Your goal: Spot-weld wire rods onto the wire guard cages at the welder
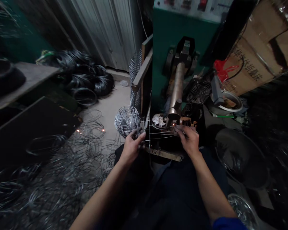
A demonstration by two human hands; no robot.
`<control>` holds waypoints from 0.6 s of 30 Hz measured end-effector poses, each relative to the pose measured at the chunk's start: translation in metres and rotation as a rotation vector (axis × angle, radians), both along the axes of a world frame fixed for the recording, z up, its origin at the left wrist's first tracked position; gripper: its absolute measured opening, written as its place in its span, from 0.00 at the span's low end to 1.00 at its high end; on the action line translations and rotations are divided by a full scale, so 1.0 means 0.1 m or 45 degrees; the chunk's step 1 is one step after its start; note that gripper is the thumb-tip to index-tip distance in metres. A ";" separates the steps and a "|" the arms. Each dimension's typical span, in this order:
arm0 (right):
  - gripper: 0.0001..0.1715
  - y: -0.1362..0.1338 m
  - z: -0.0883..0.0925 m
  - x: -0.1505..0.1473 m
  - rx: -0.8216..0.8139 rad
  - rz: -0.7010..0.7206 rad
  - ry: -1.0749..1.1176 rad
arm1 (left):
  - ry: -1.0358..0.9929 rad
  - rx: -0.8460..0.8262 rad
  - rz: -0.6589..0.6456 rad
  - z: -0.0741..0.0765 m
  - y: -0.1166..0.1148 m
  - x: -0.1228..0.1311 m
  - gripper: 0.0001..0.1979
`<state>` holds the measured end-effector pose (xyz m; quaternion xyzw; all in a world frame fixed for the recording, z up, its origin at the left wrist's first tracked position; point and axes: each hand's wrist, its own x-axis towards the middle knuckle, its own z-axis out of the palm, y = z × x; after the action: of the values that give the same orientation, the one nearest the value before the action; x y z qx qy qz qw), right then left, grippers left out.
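Note:
Fingers curled, my left hand (133, 144) grips the left end of a thin wire frame (149, 134), whose crossed wires stretch toward my other hand. My right hand (189, 138) pinches near the frame's right end; the exact spot between its fingertips is too dark to make out. Just above that hand, the thick metal cylinder (177, 92) of a green machine (164, 48) slants down toward the wires. Small sparks glow near my right fingertips. Beside my left hand stands a stack of round wire pieces (126, 119).
Loose wire rings (93, 153) and sparks lie on the floor at left. Black wire coils (86, 73) are piled behind. A tall wire stack (135, 80) leans by a wooden frame (142, 68). At right are a fan (199, 92), a metal bowl (237, 101) and a cardboard box (261, 54).

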<state>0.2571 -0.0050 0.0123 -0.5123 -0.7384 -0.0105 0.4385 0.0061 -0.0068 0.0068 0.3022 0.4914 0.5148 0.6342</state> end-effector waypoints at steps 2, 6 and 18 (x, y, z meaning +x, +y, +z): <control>0.07 0.02 0.01 0.05 0.031 -0.035 -0.010 | 0.002 0.007 -0.010 0.00 0.08 0.00 0.31; 0.06 0.08 -0.01 0.04 0.024 -0.026 -0.002 | -0.012 0.014 0.002 -0.02 0.24 0.00 0.31; 0.10 0.08 -0.06 0.12 -0.153 -0.077 0.263 | 0.034 0.047 -0.089 -0.08 0.47 -0.04 0.31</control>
<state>0.2692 0.0025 0.0059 -0.5581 -0.6727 0.0734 0.4802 0.0018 0.0404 -0.0009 0.3375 0.4794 0.4972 0.6396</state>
